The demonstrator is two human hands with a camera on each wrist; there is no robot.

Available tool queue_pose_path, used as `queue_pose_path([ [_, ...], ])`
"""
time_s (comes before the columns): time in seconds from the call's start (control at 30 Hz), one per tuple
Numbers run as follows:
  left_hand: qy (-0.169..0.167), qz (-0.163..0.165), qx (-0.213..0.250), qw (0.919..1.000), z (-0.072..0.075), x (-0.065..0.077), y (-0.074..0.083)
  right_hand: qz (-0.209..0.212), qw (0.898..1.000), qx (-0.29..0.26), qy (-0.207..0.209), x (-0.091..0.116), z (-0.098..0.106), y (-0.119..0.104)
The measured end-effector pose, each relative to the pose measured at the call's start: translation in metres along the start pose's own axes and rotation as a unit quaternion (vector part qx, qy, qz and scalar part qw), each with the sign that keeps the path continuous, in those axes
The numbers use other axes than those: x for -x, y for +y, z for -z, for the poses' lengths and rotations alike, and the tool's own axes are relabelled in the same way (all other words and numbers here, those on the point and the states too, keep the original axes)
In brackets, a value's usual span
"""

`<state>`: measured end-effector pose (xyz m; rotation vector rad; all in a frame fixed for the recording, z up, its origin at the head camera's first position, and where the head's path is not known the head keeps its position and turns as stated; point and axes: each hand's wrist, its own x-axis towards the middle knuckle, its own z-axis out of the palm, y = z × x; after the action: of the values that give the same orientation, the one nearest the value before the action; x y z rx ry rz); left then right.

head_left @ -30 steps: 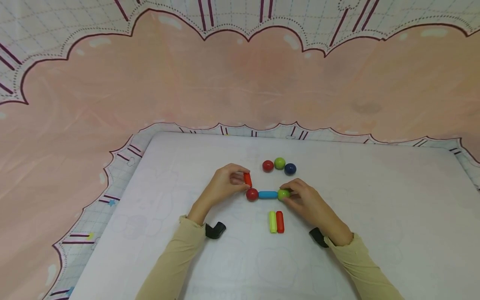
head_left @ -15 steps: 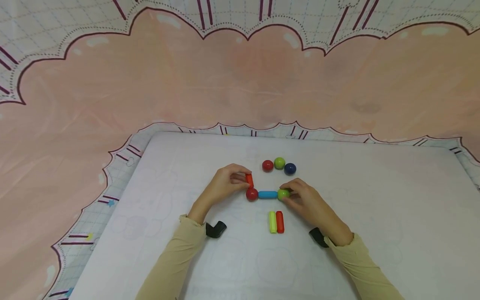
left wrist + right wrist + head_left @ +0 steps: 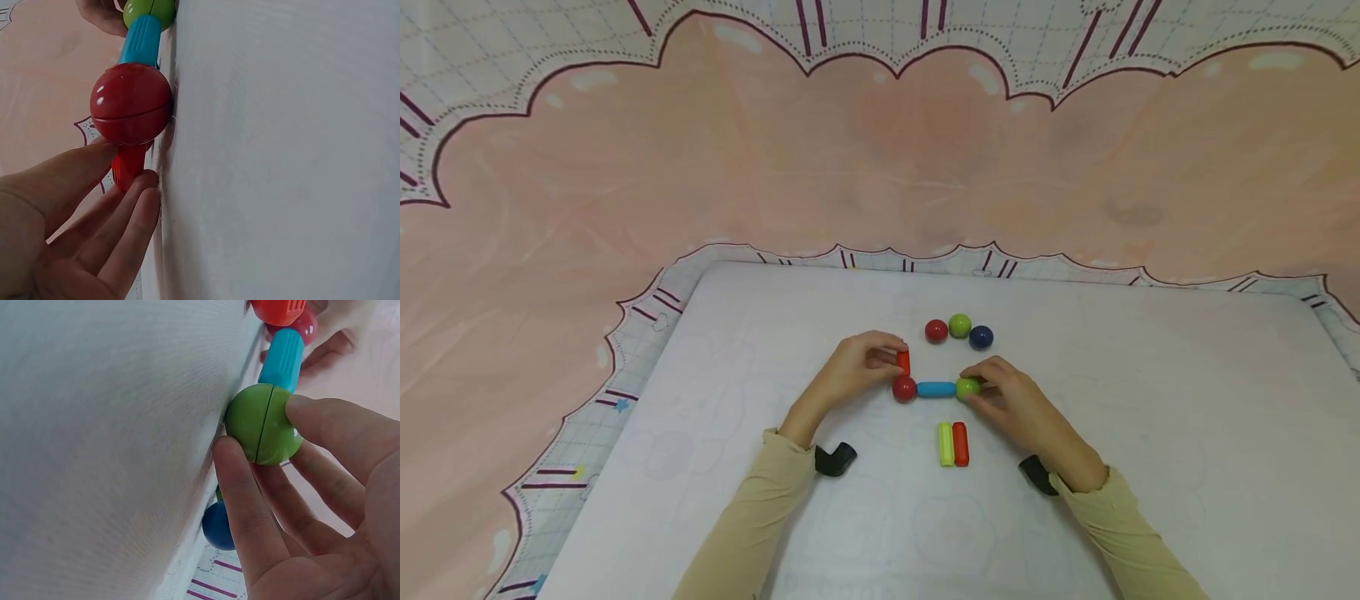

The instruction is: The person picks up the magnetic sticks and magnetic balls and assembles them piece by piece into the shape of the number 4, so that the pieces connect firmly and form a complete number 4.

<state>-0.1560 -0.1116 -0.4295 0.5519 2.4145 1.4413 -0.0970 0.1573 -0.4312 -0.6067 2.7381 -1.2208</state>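
Observation:
My left hand (image 3: 859, 367) pinches a red rod (image 3: 904, 362) between thumb and fingers. The rod's near end meets a red ball (image 3: 905, 389), and it points away from me. From that ball a blue rod (image 3: 936, 389) runs right to a green ball (image 3: 967, 389). Thumb and fingers of my right hand (image 3: 1011, 400) hold the green ball. In the left wrist view the red rod (image 3: 128, 165) sits right against the red ball (image 3: 131, 103). The right wrist view has the green ball (image 3: 264, 425) between thumb and fingertips, its blue rod (image 3: 282, 359) beyond.
Farther back lie a second red ball (image 3: 936, 331), a second green ball (image 3: 960, 325) and a dark blue ball (image 3: 981, 337). Closer to me, a yellow-green rod (image 3: 946, 443) and another red rod (image 3: 961, 443) lie side by side on the white table (image 3: 1150, 433).
My left hand has shifted slightly right with the red rod, which has swung from slanted to nearly straight behind the red ball. The right hand has stayed in place on the green ball.

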Motion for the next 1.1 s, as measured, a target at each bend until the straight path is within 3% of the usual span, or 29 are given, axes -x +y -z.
queue_pose_path([
  [0.2,-0.006,-0.001,-0.046,0.9989,0.001,0.002,0.001,-0.001,1.000,-0.004,0.000,0.001,-0.001,-0.001],
  [0.63,-0.014,-0.009,-0.068,0.9976,-0.002,0.006,0.003,0.005,1.000,0.006,0.008,0.001,-0.001,-0.002],
  [0.9,-0.010,0.004,-0.073,0.9973,-0.003,0.009,0.006,0.007,1.000,0.009,0.012,0.001,-0.001,-0.002],
  [1.1,-0.013,0.003,-0.086,0.9962,-0.004,0.013,0.011,0.033,0.999,0.006,0.015,0.001,-0.002,-0.001],
])
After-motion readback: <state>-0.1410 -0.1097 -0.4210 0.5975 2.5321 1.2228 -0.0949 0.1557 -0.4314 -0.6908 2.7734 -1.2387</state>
